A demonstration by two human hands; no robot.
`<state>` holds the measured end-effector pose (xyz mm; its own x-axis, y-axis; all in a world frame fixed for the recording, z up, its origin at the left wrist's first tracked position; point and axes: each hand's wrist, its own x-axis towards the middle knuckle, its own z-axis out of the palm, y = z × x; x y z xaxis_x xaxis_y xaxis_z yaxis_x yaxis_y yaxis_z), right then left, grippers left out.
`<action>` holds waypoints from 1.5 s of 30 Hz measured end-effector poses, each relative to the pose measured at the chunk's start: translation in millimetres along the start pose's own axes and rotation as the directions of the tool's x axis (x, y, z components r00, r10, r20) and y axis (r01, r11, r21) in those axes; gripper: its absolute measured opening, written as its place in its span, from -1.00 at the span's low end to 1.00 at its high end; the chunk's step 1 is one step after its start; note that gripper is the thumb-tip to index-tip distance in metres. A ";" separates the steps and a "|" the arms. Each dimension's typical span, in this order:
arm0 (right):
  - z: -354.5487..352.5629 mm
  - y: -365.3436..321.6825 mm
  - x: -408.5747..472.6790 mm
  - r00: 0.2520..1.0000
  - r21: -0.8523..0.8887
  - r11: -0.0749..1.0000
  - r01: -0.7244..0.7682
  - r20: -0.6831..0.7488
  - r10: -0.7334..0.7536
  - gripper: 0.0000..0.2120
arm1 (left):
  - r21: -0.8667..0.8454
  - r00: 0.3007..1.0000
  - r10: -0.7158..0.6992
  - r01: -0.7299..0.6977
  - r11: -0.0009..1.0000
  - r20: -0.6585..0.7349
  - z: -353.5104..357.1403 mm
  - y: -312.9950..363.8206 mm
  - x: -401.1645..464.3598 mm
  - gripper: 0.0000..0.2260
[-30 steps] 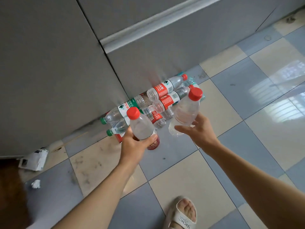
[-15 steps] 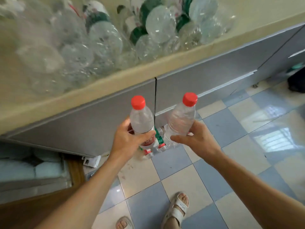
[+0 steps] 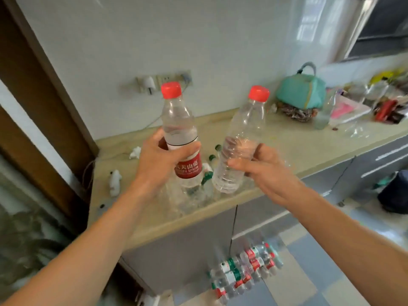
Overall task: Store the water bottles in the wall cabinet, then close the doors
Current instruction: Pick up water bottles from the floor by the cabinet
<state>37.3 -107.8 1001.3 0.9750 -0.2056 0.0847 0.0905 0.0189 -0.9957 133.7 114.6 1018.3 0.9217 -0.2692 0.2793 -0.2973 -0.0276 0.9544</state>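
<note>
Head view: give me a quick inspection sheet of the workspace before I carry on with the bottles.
Surface: beige countertop, above closed grey base cabinet doors.
Job's things: labelled bottle and unlabelled bottle, both red-capped, held above the counter; more clear bottles on the counter; a pile of bottles on the floor. Wall cabinet not in view.
Clutter: teal bag, loose green caps, blurred mixed items at far right.
Grippers: left hand grips the labelled bottle; right hand grips the unlabelled one.
Cables: white cord trailing from the wall socket.
Surroundings: tiled wall, window upper right, checkered floor.
</note>
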 end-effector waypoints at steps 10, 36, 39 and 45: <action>18.2 -212.8 145.1 0.929 0.081 0.946 0.315 0.179 -0.325 -0.48 | 0.047 0.902 0.277 -0.277 0.960 -0.330 -44.0 188.8 137.4 -0.69; 179.4 -380.6 413.7 0.818 -0.119 0.813 0.570 0.176 -0.548 -0.61 | 0.508 0.817 0.429 -0.199 0.838 -0.386 -196.3 296.6 395.2 -0.53; 184.8 -377.1 438.7 0.855 -0.165 0.841 0.515 0.166 -0.491 -0.67 | 0.532 0.869 0.400 -0.200 0.823 -0.292 -208.1 289.7 415.7 -0.63; 198.0 -380.9 480.3 0.895 -0.343 0.828 0.444 0.207 -0.395 -0.59 | 0.520 0.928 0.335 -0.207 0.829 -0.165 -226.0 283.9 445.0 -0.78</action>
<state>511.4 -20.0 1428.6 0.8792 0.0113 0.4764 0.4383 -0.4114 -0.7991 515.8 204.5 1437.4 0.7967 -0.1004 0.5959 -0.5664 -0.4680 0.6784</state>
